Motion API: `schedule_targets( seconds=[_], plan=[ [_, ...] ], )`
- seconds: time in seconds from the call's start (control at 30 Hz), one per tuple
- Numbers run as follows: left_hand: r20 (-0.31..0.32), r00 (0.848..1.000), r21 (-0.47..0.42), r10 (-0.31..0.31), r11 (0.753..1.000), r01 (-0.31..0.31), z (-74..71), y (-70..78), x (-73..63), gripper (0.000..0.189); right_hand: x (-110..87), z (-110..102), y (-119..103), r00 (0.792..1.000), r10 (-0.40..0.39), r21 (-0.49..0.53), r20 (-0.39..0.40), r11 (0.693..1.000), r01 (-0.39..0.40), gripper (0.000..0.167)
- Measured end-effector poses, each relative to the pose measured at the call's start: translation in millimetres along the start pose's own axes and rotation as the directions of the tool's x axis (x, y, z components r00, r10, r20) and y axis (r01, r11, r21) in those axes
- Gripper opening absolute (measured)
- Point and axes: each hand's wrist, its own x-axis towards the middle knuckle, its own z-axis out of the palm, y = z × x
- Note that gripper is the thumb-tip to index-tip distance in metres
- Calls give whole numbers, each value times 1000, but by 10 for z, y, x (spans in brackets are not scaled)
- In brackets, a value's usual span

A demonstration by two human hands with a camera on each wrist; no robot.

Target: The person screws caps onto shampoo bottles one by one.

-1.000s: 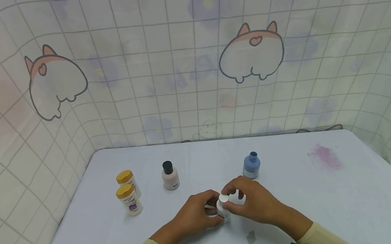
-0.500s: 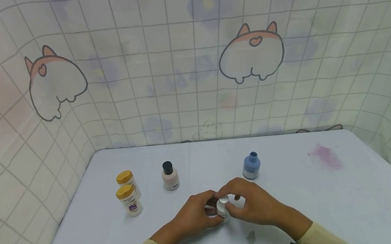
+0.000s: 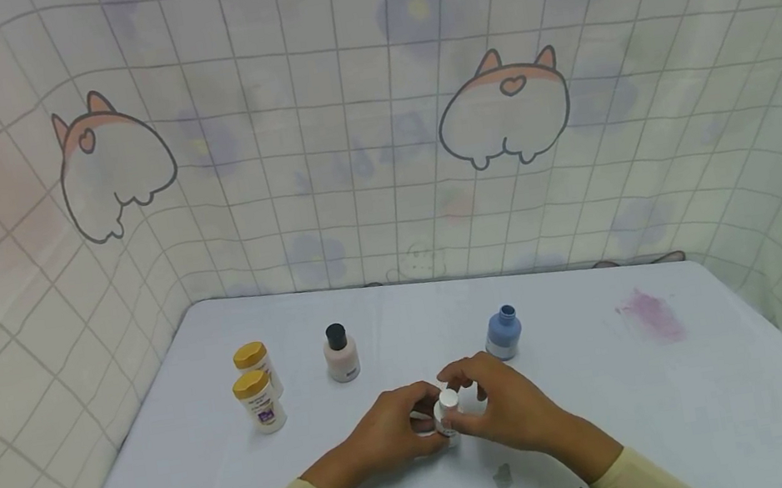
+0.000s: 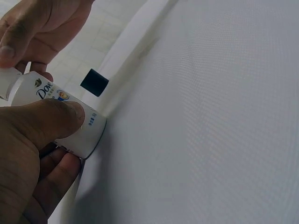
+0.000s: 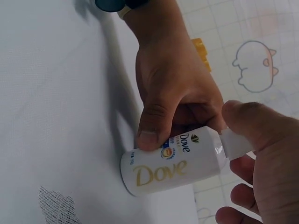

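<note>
In the head view my left hand [image 3: 391,428] grips a small white bottle [image 3: 445,423] low on its body, thumb in front and fingers behind. "Dove" is lettered on the bottle [image 5: 163,172] in the right wrist view, and it stands upright near the table's middle. My right hand [image 3: 509,403] reaches from the other side, with its thumb and fingers curled around the white cap [image 5: 235,143]. Part of that cap is covered by the thumb. Beyond the right hand stands a blue bottle [image 3: 502,335], its neck uncapped. A dark cap [image 4: 95,82] shows past the Dove bottle in the left wrist view.
Two white bottles with yellow lids [image 3: 260,403] stand together at the left. A pale pink bottle with a black cap [image 3: 341,354] is nearby. The white table [image 3: 660,423] bears a pink stain [image 3: 654,314] and a grey patch [image 3: 502,478]. Tile-patterned cloth hangs around.
My right fingers closed in over the cap, then lifted and spread slightly, turning about it. My left hand and the bottle stay where they were.
</note>
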Motion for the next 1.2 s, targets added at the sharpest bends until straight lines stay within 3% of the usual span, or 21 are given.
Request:
schedule_targets(
  seconds=[0.1,0.23,0.3,0.4,0.53,0.67,0.83,1.0,1.2],
  plan=[
    [1,1000,0,3,1000,-3,3,-7,0,49,-15,-11,25,997,-72,48,-6,996,72,50],
    [-1,1000,15,-1,1000,1,3,-6,-4,49,-23,-17,63,983,-182,107,-15,977,182,42],
    [-2,1000,19,-3,1000,3,2,-4,-6,49,-24,-15,71,980,-198,112,-20,974,199,40],
    [-1,1000,15,-5,1000,5,0,-5,-4,49,-27,-7,70,987,-160,85,-30,983,162,36],
    [2,1000,7,-5,1000,5,-1,-5,-2,48,-25,4,41,998,-54,40,-32,998,55,30],
    [4,1000,2,2,1000,-2,-1,-4,-3,48,-33,6,12,1000,3,24,-28,1000,-2,37],
    [4,1000,1,6,1000,-6,-1,-7,-5,48,-33,-15,30,996,-86,61,-30,994,87,45],
    [0,1000,27,-7,1000,7,-8,-6,-8,48,-5,-25,60,980,-198,109,-18,974,199,37],
    [0,1000,42,-11,999,11,-11,-1,-2,48,-2,-7,43,993,-112,54,-32,992,114,26]
  ],
)
